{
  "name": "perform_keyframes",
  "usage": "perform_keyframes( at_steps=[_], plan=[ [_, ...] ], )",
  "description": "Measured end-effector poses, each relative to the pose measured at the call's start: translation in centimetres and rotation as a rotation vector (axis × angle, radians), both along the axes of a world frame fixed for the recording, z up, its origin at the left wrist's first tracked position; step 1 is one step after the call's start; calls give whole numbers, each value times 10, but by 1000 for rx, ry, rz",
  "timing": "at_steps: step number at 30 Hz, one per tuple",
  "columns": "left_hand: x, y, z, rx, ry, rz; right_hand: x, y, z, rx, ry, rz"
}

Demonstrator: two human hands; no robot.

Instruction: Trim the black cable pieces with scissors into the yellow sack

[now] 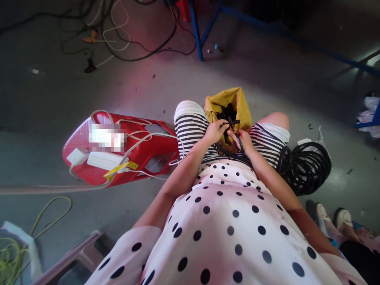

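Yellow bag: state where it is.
In the head view, the yellow bag is right of centre, between the striped trouser legs, by the left hand and right hand.

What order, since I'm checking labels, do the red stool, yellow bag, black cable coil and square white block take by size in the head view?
1. Red stool
2. Yellow bag and black cable coil: too alike to rank
3. Square white block

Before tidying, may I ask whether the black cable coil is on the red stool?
No, the black cable coil lies by the right leg, the red stool by the left leg.
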State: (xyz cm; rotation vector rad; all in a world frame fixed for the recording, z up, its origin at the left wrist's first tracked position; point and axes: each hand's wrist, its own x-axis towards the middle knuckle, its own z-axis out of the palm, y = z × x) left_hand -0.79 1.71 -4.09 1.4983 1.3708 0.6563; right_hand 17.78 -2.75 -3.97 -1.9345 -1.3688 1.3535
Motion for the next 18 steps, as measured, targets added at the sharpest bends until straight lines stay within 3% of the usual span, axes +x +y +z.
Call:
perform_keyframes(
  at_steps=[8, 13, 15, 18],
  plan=[
    [0, 7, -16, -44, -19, -31, 1, 11, -3, -121, 96, 17],
    [4, 11, -24, -85, -111, -12, -4, 19, -10, -83, 15, -68],
    [7, 13, -26, -125, -140, 31, -4, 20, -10, -68, 23, -107],
    [8, 18, -24, -276, -230, 219, -1, 13, -2, -135, 145, -140]
  ],
)
